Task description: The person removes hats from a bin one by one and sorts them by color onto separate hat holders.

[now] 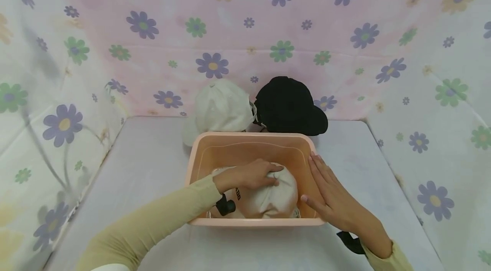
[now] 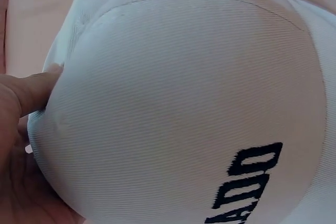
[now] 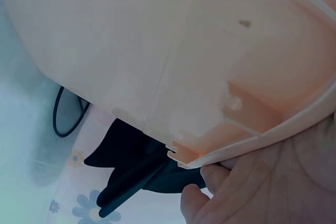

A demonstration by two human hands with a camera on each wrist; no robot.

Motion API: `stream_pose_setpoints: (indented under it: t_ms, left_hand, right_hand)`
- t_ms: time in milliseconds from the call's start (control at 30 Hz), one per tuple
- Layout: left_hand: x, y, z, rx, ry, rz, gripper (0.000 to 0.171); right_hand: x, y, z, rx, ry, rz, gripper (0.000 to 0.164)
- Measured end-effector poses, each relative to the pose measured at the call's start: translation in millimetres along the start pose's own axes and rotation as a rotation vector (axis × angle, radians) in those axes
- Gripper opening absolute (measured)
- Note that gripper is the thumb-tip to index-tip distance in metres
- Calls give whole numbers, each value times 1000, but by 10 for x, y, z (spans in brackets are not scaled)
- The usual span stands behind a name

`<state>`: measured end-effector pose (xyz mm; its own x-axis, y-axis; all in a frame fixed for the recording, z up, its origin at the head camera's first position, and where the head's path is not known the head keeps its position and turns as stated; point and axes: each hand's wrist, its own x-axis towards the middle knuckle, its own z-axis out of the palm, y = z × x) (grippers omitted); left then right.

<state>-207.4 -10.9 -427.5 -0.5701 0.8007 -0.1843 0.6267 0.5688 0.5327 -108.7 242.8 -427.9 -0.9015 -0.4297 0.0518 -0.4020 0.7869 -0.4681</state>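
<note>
Inside a peach plastic bin lies a white baseball cap with dark embroidered letters. My left hand reaches over the bin's left side and grips the cap's crown; in the left wrist view, the thumb and fingers pinch the cap's cloth at its edge. My right hand rests along the bin's right rim, fingers straight, thumb over the inside. From the right wrist view, the palm lies against the underside of the rim, beside the bin's outer wall.
Behind the bin, another white cap and a black cap stand side by side against the flowered backdrop. A pale table surface surrounds the bin, with flowered cloth walls on both sides.
</note>
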Motion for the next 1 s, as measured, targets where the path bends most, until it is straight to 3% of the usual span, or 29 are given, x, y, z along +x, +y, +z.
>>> stream_pose_setpoints:
  t_ms: [500,733,1000]
  left_hand:
    - [-73,-3,-107,-33,36,98,48]
    - [-131,29,-182,-93,47,109,50]
    - [-180,30,-247,-91,74,133,50]
  right_hand:
    - [-12,13,13,-16,23,-26,89]
    - [-13,14,17,-1,19,-18,90]
    - [-12,13,20,9,19,-10,89]
